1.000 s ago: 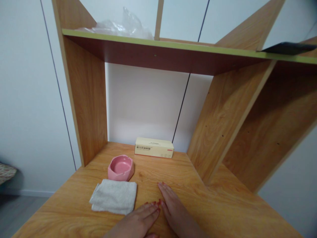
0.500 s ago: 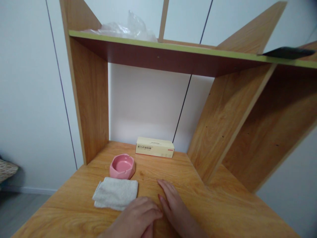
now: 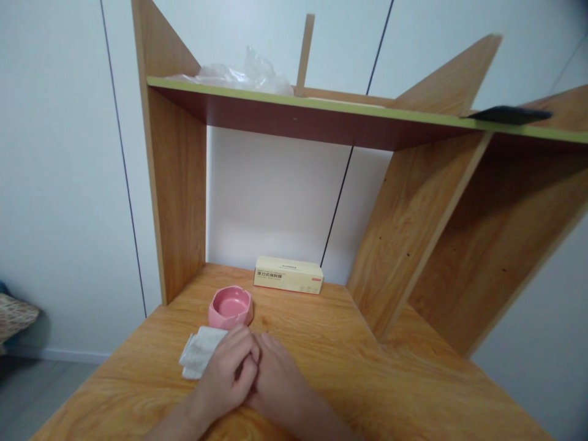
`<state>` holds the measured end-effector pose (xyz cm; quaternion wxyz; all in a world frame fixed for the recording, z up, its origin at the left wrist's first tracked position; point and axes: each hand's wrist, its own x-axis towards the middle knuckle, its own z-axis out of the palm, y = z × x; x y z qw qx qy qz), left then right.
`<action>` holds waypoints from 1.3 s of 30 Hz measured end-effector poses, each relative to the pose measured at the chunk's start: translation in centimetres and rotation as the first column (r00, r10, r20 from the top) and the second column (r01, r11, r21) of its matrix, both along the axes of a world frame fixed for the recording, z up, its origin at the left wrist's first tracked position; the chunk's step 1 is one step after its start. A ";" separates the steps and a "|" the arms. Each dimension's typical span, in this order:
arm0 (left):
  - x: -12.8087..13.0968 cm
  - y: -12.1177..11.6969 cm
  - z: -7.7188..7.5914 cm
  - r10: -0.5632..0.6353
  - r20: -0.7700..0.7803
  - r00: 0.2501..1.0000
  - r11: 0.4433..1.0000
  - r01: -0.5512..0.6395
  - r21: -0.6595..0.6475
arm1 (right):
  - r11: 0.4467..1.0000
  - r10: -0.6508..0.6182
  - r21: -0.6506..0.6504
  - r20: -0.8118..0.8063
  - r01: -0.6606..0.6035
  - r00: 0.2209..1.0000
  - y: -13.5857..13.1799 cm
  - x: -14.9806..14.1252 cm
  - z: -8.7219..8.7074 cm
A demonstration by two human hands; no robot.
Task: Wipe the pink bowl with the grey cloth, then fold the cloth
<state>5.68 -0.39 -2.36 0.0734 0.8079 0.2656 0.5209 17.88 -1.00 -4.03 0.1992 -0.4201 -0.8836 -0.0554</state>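
A folded white cloth (image 3: 201, 352) lies on the desk at the lower left, its right part hidden behind my hands. My left hand (image 3: 232, 364) is closed, with the fingers curled down and the thumb bent in beside the cloth. Pressed against it is my right hand (image 3: 278, 370), knuckles up and fingers bent downward; its fingertips are out of sight. Whatever the two hands hold, if anything, is hidden. Just beyond them sits a pink faceted ashtray (image 3: 231, 306), close to the cloth's far edge.
A cream cling film box (image 3: 288, 275) stands at the back of the wooden desk (image 3: 367, 392). Upright wood panels (image 3: 177, 202) flank it, under a shelf (image 3: 275, 116). On that shelf lie clear plastic wrapping (image 3: 243, 76) and a flat dark object (image 3: 509, 114).
Both hands have moved left to the cloth and now touch each other. Their fingers, flat on the desk a second ago, have curled. The view has shifted slightly.
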 end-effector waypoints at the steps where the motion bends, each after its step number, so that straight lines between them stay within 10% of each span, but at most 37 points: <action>1: -0.3 0.3 0.2 0.031 0.032 0.999 0.999 -0.031 -0.018 | 1.000 0.004 0.016 0.043 -0.005 0.999 0.0 -0.4 0.1; 7: -1.6 1.9 0.7 0.209 0.364 0.908 0.960 -0.120 -0.252 | 0.986 -0.160 -0.007 0.273 0.168 0.949 0.6 0.9 1.1; 15: -3.4 5.3 -0.3 0.433 0.372 0.821 0.856 -0.245 -0.455 | 0.785 -0.556 -0.055 0.377 0.618 0.741 0.2 15.4 2.7; 18: -4.0 6.9 -1.6 0.526 0.356 0.772 0.807 -0.321 -0.495 | 0.790 -0.534 -0.176 0.274 0.588 0.800 -0.5 18.1 3.0; 26: -3.8 9.0 -3.8 0.606 0.454 0.653 0.593 0.010 -0.806 | 0.861 -0.481 -0.155 0.064 0.485 0.874 0.3 16.6 2.0; 34: -3.3 8.8 -3.6 0.544 0.600 0.586 0.621 0.199 -0.758 | 0.799 -0.529 0.140 -0.297 0.584 0.795 1.0 13.4 2.9; 39: -2.6 7.0 -1.9 0.500 0.759 0.417 0.615 0.447 -0.650 | 0.823 -0.486 0.065 -0.433 0.565 0.759 0.9 10.8 1.7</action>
